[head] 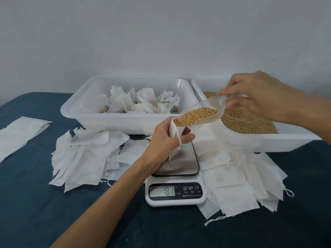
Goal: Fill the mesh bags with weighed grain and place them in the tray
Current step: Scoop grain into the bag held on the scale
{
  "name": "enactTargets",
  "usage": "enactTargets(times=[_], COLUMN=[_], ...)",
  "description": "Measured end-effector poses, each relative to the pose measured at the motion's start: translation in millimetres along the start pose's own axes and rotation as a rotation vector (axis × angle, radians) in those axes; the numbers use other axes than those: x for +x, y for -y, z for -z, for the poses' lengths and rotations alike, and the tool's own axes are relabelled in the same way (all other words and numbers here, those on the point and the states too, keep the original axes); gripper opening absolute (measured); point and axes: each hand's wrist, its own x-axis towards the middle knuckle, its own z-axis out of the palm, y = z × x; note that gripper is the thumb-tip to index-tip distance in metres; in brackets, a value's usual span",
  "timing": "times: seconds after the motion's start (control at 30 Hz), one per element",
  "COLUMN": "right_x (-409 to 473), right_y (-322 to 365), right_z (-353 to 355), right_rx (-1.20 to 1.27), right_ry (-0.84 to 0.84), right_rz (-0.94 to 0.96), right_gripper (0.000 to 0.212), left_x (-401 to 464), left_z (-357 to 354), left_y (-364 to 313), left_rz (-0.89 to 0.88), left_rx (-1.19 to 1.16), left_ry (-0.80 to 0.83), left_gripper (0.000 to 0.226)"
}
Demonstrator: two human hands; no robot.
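Pouring now: left hand (pixel 165 136) pinching bag (pixel 174 129) open above scale (pixel 176 178), right hand (pixel 258 95) gripping scoop (pixel 202 110) of grain (pixel 196 113), several filled bags in far-left tray (pixel 86 115), many flat ones left on worktop (pixel 35 203).

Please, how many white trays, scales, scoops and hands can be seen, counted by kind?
White trays: 2 (tray with filled bags, tray with grain)
Scale: 1
Clear scoop: 1
Hands: 2 (left hand, right hand)
Total: 6
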Motion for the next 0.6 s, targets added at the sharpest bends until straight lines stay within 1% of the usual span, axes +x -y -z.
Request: enactTargets(times=[0.6], right_x=[0.3], right_y=[-1.4], right_z=[-0.6], right_rx=[0.008], right_ry=[0.005], right_rz=[-0.003], right_gripper=[0.033], left_x=[-0.8], left_z=[0.0], left_y=[-0.3], left_rz=[-0.009], left_rx=[-0.031], left_ry=[0.007], left_gripper=[0.035])
